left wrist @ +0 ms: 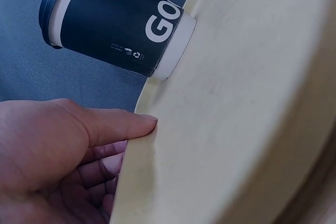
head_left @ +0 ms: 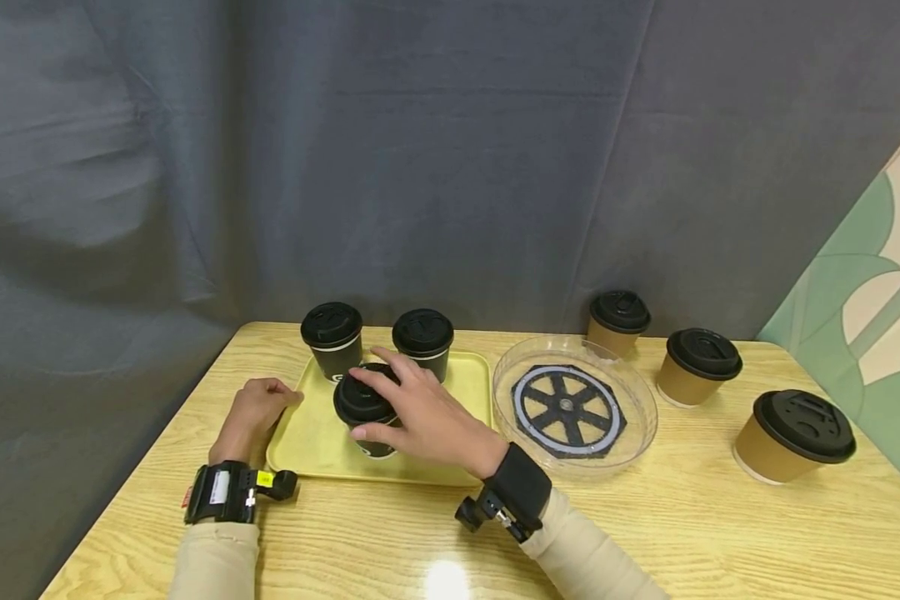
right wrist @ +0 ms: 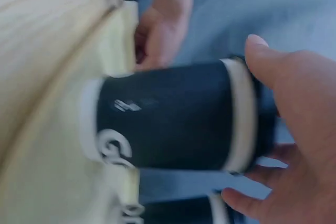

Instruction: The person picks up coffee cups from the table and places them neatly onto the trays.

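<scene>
The left hand [head_left: 255, 414] holds the left rim of a yellow tray [head_left: 315, 454]; in the left wrist view its thumb [left wrist: 121, 124] lies on top of the rim, the other fingers curled outside. Three dark cups with black lids stand on the tray. Around the lid of the front cup [right wrist: 168, 116] the right hand [head_left: 435, 417] is spread, thumb on one side and fingers on the other; contact is hard to tell in the blurred right wrist view. Behind stand the back left cup [head_left: 333, 333] and the back right cup [head_left: 423, 337].
Right of the tray lies a round clear dish [head_left: 648, 433] with a black spoked wheel shape [head_left: 566, 405]. Three brown cups with black lids stand beyond it: one at the back [head_left: 615, 329], one in the middle [head_left: 690, 375], one nearer [head_left: 780, 442]. A grey curtain [head_left: 450, 167] hangs behind the table.
</scene>
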